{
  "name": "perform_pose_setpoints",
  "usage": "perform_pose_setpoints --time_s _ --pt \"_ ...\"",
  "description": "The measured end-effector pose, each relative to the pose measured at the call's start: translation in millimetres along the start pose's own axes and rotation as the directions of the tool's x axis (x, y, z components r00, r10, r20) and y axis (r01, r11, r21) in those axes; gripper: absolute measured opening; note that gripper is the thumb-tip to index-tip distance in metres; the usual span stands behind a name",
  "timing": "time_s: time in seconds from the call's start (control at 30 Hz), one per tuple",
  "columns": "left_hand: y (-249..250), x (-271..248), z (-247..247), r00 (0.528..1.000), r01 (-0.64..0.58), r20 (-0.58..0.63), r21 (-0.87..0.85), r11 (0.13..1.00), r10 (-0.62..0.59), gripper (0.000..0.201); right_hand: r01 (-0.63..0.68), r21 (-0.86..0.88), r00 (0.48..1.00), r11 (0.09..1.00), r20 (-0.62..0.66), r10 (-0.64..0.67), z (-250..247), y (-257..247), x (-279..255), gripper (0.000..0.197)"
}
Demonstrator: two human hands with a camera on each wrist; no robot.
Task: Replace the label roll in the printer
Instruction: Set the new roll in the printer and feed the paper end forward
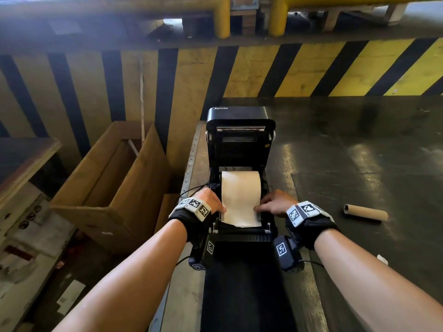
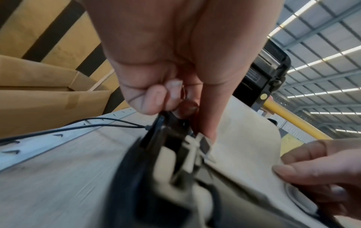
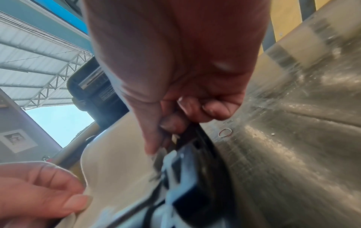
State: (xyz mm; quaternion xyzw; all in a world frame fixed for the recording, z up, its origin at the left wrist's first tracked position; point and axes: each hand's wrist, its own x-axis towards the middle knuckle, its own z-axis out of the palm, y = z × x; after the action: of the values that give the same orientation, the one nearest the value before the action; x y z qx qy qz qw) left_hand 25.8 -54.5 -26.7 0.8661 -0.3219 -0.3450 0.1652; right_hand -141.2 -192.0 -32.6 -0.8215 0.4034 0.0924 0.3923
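A black label printer (image 1: 239, 144) stands on the table with its lid tilted up and back. A white label roll (image 1: 241, 185) lies in its bay, and the paper strip (image 1: 239, 214) runs forward over the front slot. My left hand (image 1: 211, 200) pinches the strip's left edge beside a white paper guide (image 2: 195, 148), the other fingers curled against the printer's side. My right hand (image 1: 275, 203) pinches the right edge in the same way, its thumb (image 3: 154, 138) down on the paper (image 3: 121, 154). An empty cardboard core (image 1: 365, 212) lies on the table to the right.
The printer sits at the left edge of a dark, shiny table (image 1: 359, 152). An open cardboard box (image 1: 115, 183) stands below on the left. A yellow-and-black striped barrier (image 1: 311, 68) rises behind. Thin black cables (image 2: 78, 125) trail off the printer's left side. A rubber band (image 3: 225, 132) lies near its right side.
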Motion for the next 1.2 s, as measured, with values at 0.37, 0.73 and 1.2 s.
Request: perform_pose_setpoints --time_s 0.37,0.73,1.2 --pt "0 -4 -3 1.000 -0.023 0.020 0.009 1.000 0.022 0.030 0.028 -0.071 0.999 0.997 -0.030 -0.030 2 0 -1 0.033" --pt "-8 -27 8 0.923 -0.250 -0.277 0.100 0.963 0.268 0.037 0.278 -0.205 0.929 0.938 -0.192 -0.317 -1 7 -31 0.027" --pt "-1 -36 18 0.893 -0.437 0.088 0.397 0.807 0.441 0.034 0.456 -0.346 0.875 0.820 0.007 -0.483 32 8 -44 0.025"
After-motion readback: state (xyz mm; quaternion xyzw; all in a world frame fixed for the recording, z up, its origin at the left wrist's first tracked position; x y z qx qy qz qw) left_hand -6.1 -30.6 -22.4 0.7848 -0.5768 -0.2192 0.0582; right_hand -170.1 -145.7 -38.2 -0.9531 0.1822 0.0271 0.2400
